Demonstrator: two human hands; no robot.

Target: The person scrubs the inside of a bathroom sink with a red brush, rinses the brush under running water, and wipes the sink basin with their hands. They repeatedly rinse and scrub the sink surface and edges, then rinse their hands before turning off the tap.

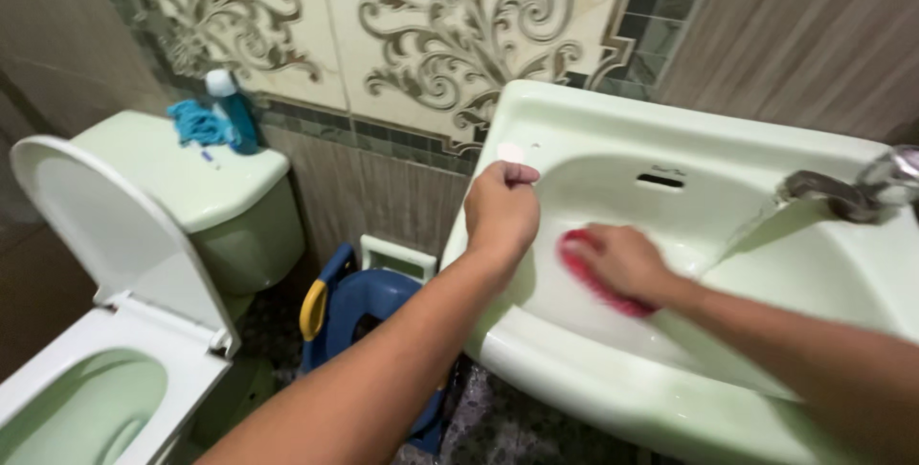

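Step in hand: scrubbing the pale green sink (pixel 613 120), as I judge it.

- My right hand (pixel 624 261): clasped over a red scrub brush (pixel 598 285), pressed to the basin's left inner wall.
- My left hand (pixel 502 208): gripping the sink's left rim.
- Tap (pixel 847 189): right of basin.
- Basin contents: brush only.
- Next move, likely: firm strokes along the wall.

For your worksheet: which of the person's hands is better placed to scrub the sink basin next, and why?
Probably the right hand: it already presses the red brush inside the sink basin, while the left hand rests on the rim.
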